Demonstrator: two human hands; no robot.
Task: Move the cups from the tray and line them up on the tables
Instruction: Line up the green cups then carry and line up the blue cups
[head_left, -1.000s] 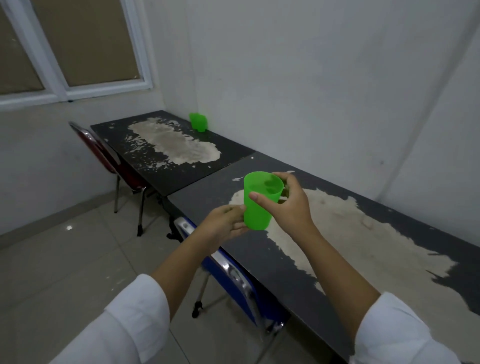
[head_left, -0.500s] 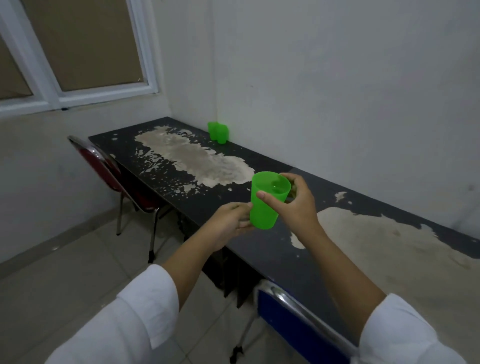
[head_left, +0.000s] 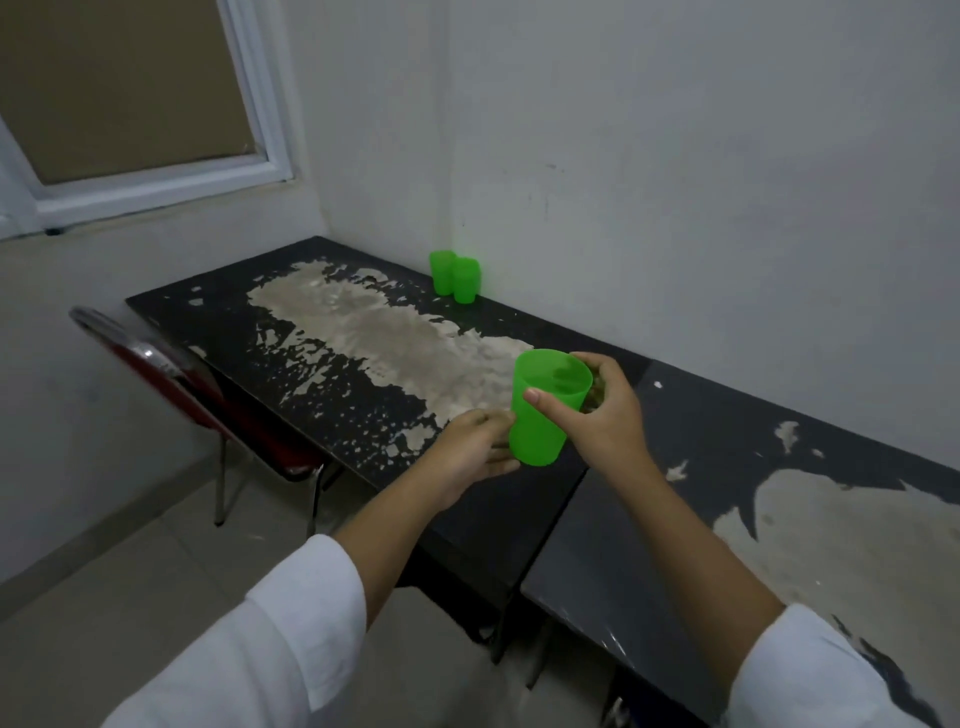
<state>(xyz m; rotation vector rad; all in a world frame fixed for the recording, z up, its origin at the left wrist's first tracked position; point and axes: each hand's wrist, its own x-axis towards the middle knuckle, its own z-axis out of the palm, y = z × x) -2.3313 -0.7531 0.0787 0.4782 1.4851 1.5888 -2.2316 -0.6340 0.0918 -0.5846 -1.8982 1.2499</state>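
Well, in the upper centre two cups (head_left: 454, 278) stand side by side on the dark surface (head_left: 545, 325). Lower down, the left hand (head_left: 475, 447) touches the green cup (head_left: 543, 415) low on its side, though I cannot tell whether it grips. The right hand (head_left: 602, 415) is clamped round the rim, cup upright.

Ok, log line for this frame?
right hand grips cup | left hand at its base | held above table | two cups by wall
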